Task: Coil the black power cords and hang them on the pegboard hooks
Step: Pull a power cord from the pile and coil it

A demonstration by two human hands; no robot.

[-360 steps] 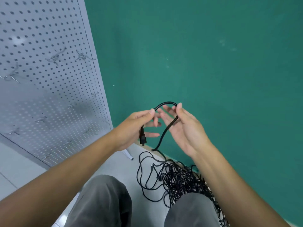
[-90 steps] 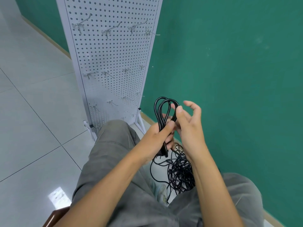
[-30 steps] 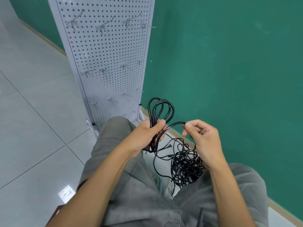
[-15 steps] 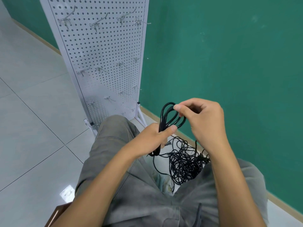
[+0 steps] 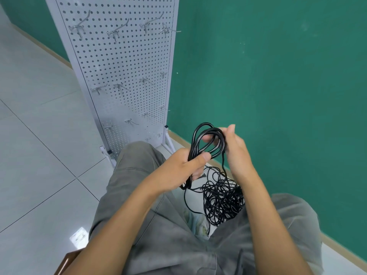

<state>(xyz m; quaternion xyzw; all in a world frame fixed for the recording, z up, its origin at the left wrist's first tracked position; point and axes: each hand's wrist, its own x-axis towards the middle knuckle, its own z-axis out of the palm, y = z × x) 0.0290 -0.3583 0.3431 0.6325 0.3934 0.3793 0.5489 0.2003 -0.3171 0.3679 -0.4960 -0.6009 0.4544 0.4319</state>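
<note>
My left hand [image 5: 179,168] grips the lower part of a small coil of black power cord [image 5: 198,136], thumb pressed across its strands. The coil's loops stand up above that hand. My right hand [image 5: 235,149] is against the coil's right side, its fingers behind the loops with the cord running over them. From there the cord drops to a tangled pile of black cords [image 5: 220,199] on the floor between my knees. The white pegboard [image 5: 121,62] stands ahead on the left, with several bare metal hooks [image 5: 117,31].
A green wall [image 5: 278,76] runs close along the right. Pale floor tiles [image 5: 39,145] spread to the left. My grey-trousered legs [image 5: 139,175] fill the lower view, and a brown seat corner [image 5: 67,259] shows at the bottom left. The pegboard's white feet [image 5: 108,153] rest on the floor.
Over the last second my right hand brought a length of cord up from the right and laid another loop on the coil. My left hand kept its grip. The view tilted slightly.
</note>
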